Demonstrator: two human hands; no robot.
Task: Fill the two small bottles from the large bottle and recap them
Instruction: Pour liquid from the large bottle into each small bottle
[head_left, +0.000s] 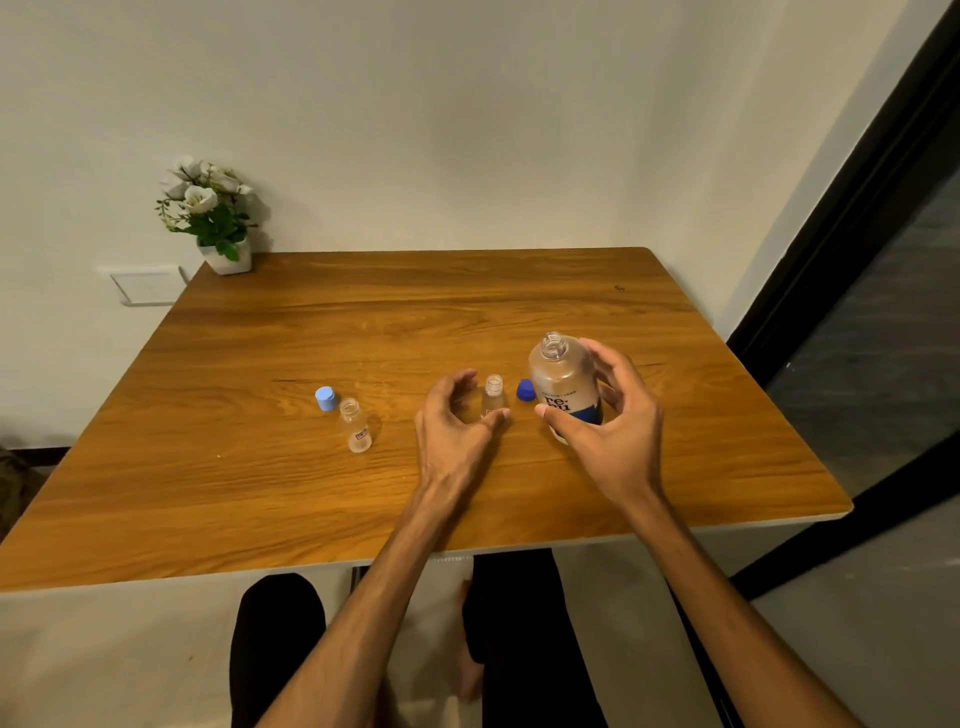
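Right hand (613, 431) grip wraps large bottle (563, 384) | left hand (457, 421) grip spread around small bottle (492, 397)

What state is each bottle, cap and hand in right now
Large bottle: uncapped, gripped by the right hand.
Middle small bottle: uncapped, upright, left hand curled around it; contact unclear.
Left small bottle: uncapped, upright, untouched.
Light blue cap: off, on the table.
Dark blue cap: off, on the table.

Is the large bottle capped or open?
Open. The large bottle, in the right hand, shows a bare threaded neck; a dark blue cap lies beside it.
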